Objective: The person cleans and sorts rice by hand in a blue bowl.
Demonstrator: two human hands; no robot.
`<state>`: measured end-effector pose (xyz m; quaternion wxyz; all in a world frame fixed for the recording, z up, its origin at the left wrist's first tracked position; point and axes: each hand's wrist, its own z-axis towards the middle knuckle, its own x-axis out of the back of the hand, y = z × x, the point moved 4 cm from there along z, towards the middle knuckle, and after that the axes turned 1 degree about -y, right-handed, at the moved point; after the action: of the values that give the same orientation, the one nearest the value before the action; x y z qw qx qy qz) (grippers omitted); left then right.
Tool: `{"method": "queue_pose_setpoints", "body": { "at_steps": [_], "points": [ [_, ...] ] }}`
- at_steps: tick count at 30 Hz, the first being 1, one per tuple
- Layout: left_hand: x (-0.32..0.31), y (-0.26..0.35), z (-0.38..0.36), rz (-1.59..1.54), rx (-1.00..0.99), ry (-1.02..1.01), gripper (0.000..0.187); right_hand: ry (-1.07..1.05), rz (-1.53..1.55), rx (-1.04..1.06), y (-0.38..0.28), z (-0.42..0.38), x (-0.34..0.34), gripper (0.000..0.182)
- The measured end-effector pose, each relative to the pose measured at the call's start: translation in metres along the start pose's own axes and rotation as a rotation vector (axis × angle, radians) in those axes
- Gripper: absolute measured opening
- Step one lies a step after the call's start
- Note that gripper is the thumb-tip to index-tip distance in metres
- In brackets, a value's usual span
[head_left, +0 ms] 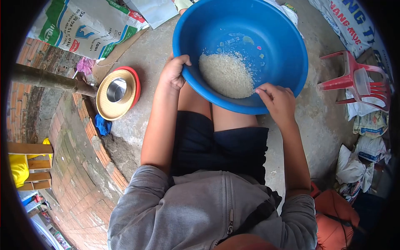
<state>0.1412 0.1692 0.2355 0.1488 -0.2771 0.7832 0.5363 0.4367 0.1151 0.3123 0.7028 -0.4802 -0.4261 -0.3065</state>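
A large blue plastic basin (275,46) rests tilted toward me over my lap. White rice grains (227,75) lie heaped in its near left part, with stray grains around the pile. My left hand (174,71) is closed on the basin's left rim, thumb over the edge. My right hand (277,98) reaches over the near right rim, thumb and index finger pinched together at the right edge of the rice. Whatever sits between those fingertips is too small to make out.
On the floor at left, a metal bowl (117,90) stands in a tan woven tray (104,109) on a red basin (137,85). A red plastic chair (354,79) and filled sacks (358,164) are at right. A printed feed sack (87,29) lies upper left.
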Motion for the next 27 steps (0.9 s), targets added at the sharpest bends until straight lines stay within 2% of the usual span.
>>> {"method": "queue_pose_setpoints", "body": {
  "at_steps": [2, 3, 4, 6, 7, 9, 10, 12, 13, 15, 16, 18, 20, 22, 26, 27],
  "points": [
    [-0.006, 0.001, -0.016, 0.006, -0.049, -0.013, 0.058, 0.057, -0.03, 0.082, -0.005, -0.012, -0.003, 0.015],
    [-0.01, 0.004, -0.025, 0.002, -0.088, -0.042, 0.059, -0.086, -0.022, -0.065, -0.001, -0.019, -0.006, 0.013],
    [-0.014, 0.006, -0.033, -0.002, -0.126, -0.072, 0.06, -0.079, -0.024, -0.069, -0.001, -0.025, -0.005, 0.013],
    [-0.02, 0.007, -0.045, -0.007, -0.173, -0.108, 0.053, 0.245, -0.194, 0.033, -0.001, -0.035, 0.006, 0.041],
    [-0.023, 0.008, -0.05, 0.011, -0.169, -0.109, 0.052, 0.246, -0.197, 0.03, 0.003, -0.037, 0.008, 0.041],
    [-0.028, 0.01, -0.061, 0.027, -0.162, -0.114, 0.051, 0.528, -0.165, -0.161, 0.021, -0.043, 0.023, 0.07],
    [-0.031, 0.013, -0.065, 0.024, -0.168, -0.128, 0.049, 0.533, -0.171, -0.163, 0.034, -0.044, 0.025, 0.07],
    [-0.035, 0.015, -0.07, 0.023, -0.17, -0.152, 0.048, 0.832, -0.106, -0.243, 0.071, -0.052, 0.037, 0.07],
    [-0.035, 0.015, -0.073, 0.034, -0.166, -0.164, 0.048, 0.836, -0.112, -0.253, 0.084, -0.054, 0.044, 0.07],
    [-0.035, 0.013, -0.078, 0.053, -0.158, -0.206, 0.05, 0.47, 0.805, -0.609, 0.121, -0.058, 0.03, 0.058],
    [-0.037, 0.012, -0.08, 0.059, -0.14, -0.215, 0.05, 0.478, 0.801, -0.628, 0.125, -0.065, 0.028, 0.058],
    [-0.044, 0.014, -0.084, 0.116, -0.156, -0.197, 0.065, 0.46, 0.771, -0.546, 0.126, -0.073, 0.029, 0.049],
    [-0.048, 0.013, -0.086, 0.101, -0.128, -0.231, 0.066, 0.516, 0.785, -0.569, 0.12, -0.086, 0.033, 0.045],
    [-0.06, 0.018, -0.095, 0.128, -0.139, -0.208, 0.067, 0.662, 0.807, -0.547, 0.119, -0.099, 0.041, 0.043],
    [-0.086, 0.017, -0.12, 0.317, -0.114, -0.185, 0.073, 0.629, 0.926, -0.624, 0.122, -0.132, 0.067, 0.039],
    [-0.092, 0.015, -0.123, 0.389, -0.097, -0.204, 0.075, 0.639, 0.946, -0.739, 0.119, -0.14, 0.071, 0.034]
  ]
}}
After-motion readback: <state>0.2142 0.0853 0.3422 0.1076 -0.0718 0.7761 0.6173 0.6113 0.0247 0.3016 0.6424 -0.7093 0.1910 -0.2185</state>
